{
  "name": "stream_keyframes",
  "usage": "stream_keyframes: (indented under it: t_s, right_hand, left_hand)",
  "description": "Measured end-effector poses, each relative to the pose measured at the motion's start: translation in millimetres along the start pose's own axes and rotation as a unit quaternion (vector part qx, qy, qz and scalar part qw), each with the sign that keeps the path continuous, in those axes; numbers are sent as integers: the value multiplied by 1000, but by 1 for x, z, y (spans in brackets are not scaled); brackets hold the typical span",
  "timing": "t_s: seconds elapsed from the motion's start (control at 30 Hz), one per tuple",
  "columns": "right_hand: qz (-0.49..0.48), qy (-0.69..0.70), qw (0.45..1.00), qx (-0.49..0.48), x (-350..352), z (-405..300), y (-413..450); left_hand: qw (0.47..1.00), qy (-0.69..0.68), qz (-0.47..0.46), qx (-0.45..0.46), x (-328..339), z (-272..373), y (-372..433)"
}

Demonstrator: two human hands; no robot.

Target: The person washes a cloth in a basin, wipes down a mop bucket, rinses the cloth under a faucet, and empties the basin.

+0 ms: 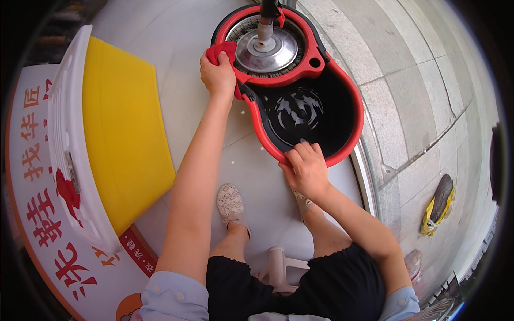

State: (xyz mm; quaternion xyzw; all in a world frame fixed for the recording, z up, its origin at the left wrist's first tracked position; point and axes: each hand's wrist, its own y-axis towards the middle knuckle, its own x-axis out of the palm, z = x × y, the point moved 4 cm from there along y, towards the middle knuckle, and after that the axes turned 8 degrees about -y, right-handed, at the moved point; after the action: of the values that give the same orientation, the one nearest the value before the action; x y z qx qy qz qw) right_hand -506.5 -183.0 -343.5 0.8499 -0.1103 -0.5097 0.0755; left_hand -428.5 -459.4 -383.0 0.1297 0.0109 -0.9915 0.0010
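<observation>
A red and black spin-mop bucket (357, 116) stands on the floor in front of me, with dark water in its near part. In its perforated spin basket (245, 27) sits the round metal mop head (266, 50), its shaft rising out of the top of the view. My left hand (219, 74) holds a red cloth (221, 51) against the left side of the bucket's rim. My right hand (307, 166) is at the near rim, fingers bent over the inner edge, with a small greyish bit at the fingertips; whether they grip it is unclear.
A yellow tub (124, 124) with a white board (66, 108) on it is at left; a red cloth (68, 196) hangs on the board. A printed sign panel (40, 160) stands beyond. A glass edge and paving with a yellow-and-dark bag (439, 204) are at right.
</observation>
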Motion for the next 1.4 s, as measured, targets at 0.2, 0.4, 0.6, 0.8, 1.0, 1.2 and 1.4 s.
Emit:
stream_keyframes:
  t_s: [0.2, 0.4, 0.6, 0.8, 1.0, 1.2, 1.4]
  right_hand:
    - [-148, 106, 978, 107, -23, 8, -2]
    - [-77, 481, 729, 481, 15, 67, 38]
    - [23, 614, 610, 501, 61, 69, 73]
    - [3, 535, 675, 509, 56, 73, 77]
    - [-9, 570, 654, 498, 43, 62, 83]
    - [-14, 551, 692, 466, 53, 70, 75]
    - [-79, 523, 687, 498, 30, 55, 67]
  left_hand:
    - [993, -22, -104, -59, -24, 12, -27]
    - [992, -27, -119, -45, -18, 1, -47]
    - [992, -31, -126, -8, -22, -3, -45]
    - [988, -17, -149, -33, -26, 0, -41]
    - [989, -10, -144, -22, -27, 0, -41]
    - [989, 10, -144, -23, -27, 2, -44]
    - [987, -73, -138, -39, -29, -9, -55]
